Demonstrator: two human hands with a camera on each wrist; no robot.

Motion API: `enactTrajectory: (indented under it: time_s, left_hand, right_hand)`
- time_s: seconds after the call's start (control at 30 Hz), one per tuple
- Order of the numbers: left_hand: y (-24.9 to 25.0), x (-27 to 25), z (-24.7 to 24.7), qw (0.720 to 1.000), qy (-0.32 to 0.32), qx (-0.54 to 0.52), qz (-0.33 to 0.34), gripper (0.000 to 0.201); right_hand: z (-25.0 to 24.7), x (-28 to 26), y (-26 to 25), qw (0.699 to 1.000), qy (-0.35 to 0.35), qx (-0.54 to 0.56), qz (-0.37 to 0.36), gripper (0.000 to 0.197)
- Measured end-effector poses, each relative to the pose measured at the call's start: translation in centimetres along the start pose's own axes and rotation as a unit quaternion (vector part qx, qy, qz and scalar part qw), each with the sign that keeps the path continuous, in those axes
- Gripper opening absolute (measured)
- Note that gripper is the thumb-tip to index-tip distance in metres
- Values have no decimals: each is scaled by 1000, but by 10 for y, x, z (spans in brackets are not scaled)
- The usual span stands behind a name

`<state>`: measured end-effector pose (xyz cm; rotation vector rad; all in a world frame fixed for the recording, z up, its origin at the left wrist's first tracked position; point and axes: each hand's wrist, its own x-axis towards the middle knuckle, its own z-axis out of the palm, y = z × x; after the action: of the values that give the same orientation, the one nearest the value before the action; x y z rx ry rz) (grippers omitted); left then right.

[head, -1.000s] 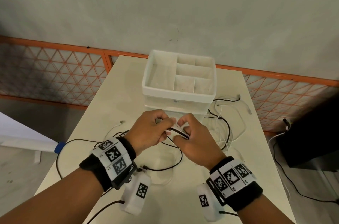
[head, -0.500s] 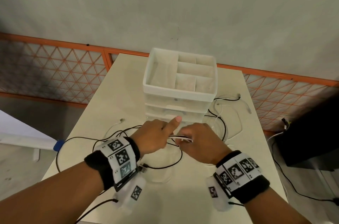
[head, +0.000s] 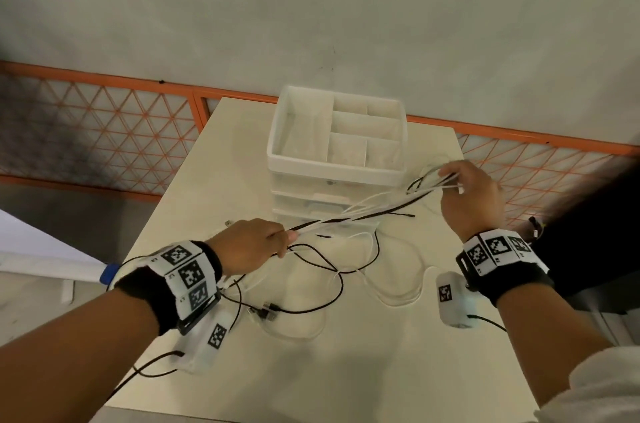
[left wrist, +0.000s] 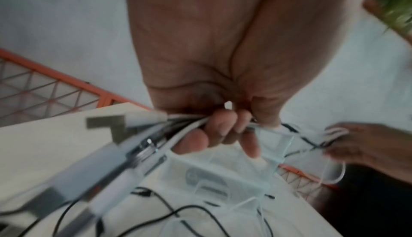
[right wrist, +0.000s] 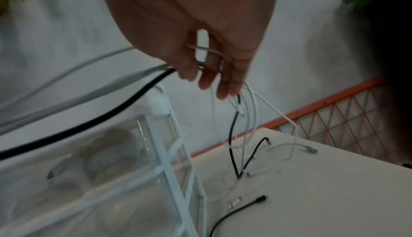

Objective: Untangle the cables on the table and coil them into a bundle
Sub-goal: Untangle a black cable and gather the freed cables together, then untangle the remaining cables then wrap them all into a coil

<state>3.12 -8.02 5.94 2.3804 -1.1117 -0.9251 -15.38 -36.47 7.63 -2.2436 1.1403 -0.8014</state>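
Note:
A bunch of black and white cables is stretched taut between my two hands above the white table. My left hand grips one end at the table's middle left; its curled fingers close round several strands. My right hand holds the other end raised at the right, beside the organiser, with white and black strands hanging from its fingers. More black and white loops lie slack on the table below, with connectors among them.
A white plastic drawer organiser with open top compartments stands at the table's far middle, close behind the stretched cables. An orange mesh railing runs behind the table. A dark object stands off the table's right edge.
My hands were close together at the table's middle, pinching the cables. The right hand has pulled away up and to the right, drawing the strands out taut; the left has shifted slightly left.

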Motion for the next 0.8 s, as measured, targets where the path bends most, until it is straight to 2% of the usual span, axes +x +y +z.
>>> enactTrajectory:
  time_s: [0.07, 0.13, 0.17, 0.23, 0.3, 0.37, 0.43, 0.53, 0.57, 0.63, 0.67, 0.7, 0.73, 0.8]
  left_hand:
    - [-1, 2, 8, 999, 40, 7, -12, 52]
    - [-1, 1, 7, 990, 134, -43, -26, 53]
    - [-4, 0, 3, 977, 188, -95, -34, 52]
    - [-9, -1, -12, 936, 275, -214, -44, 48]
    - [-7, -2, -26, 908, 306, -283, -33, 46]
    - [3, 0, -27, 914, 284, -288, -16, 45]
    - [21, 4, -19, 924, 249, -290, 6, 43]
    - [49, 4, -17, 935, 218, -273, 53, 41]
    - [57, 3, -19, 938, 209, -265, 75, 41]
    - [76, -3, -28, 941, 182, -256, 128, 41]
    - [86, -7, -33, 940, 167, -255, 156, 41]
    - [95, -11, -37, 937, 153, -257, 182, 40]
    - [103, -14, -42, 931, 144, -269, 202, 40]
    - [113, -20, -54, 904, 138, -334, 230, 38]
  right_hand:
    - [3, -1, 3, 998, 22, 18, -48, 24]
    - [9, -3, 21, 998, -20, -44, -37, 33]
    - [10, -6, 33, 993, -56, -99, -5, 41]
    - [10, -14, 59, 964, -144, -208, 82, 61]
    - [12, -22, 77, 937, -216, -223, 162, 74]
    - [16, -27, 77, 936, -213, -166, 226, 72]
    - [19, -27, 63, 950, -177, -105, 235, 59]
    - [17, -32, 27, 980, -134, 20, 146, 36]
    - [14, -38, 12, 980, -149, 92, 94, 41]
    - [8, -55, -21, 947, -243, 210, -5, 61]
    - [11, -64, -33, 931, -291, 218, -40, 66]
    - [18, -70, -41, 926, -322, 192, -56, 61]
    - [29, -75, -44, 934, -321, 143, -58, 47]
    - [50, -79, -31, 955, -293, 29, -15, 20]
